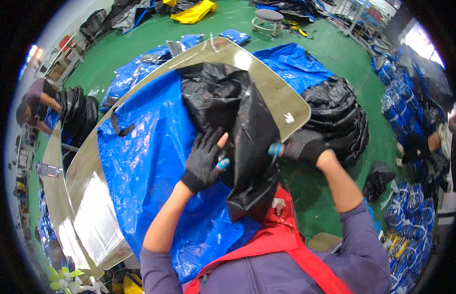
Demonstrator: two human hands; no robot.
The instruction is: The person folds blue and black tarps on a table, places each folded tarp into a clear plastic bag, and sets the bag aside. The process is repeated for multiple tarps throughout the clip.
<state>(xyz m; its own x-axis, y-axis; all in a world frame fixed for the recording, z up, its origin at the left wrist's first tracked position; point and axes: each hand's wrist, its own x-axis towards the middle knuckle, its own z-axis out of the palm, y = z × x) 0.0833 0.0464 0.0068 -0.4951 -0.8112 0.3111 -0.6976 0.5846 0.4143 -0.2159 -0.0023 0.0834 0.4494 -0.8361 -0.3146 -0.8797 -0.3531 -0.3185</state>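
Observation:
A glossy blue and black plastic sheet point(144, 147) lies spread across a pale table, its black part point(257, 127) bunched and folded toward the right. My left hand point(204, 156), in a dark dotted glove with bare or blue-wrapped fingertips, rests flat on it where blue meets black, fingers stretched and thumb apart. At the right edge of the black part is my right hand point(302, 147), gloved the same way; its blue-wrapped tip is pressed against the edge and its other fingers are partly hidden. A short black strap point(121, 126) shows on the blue part's left side.
The table point(282, 93) has rounded corners. Beyond it lie blue packets point(135, 73) and a black and blue pile point(336, 115) on the green floor. Tied blue bundles point(409, 220) stand at right, a round stool point(268, 18) at the back. Another person point(39, 100) bends at far left.

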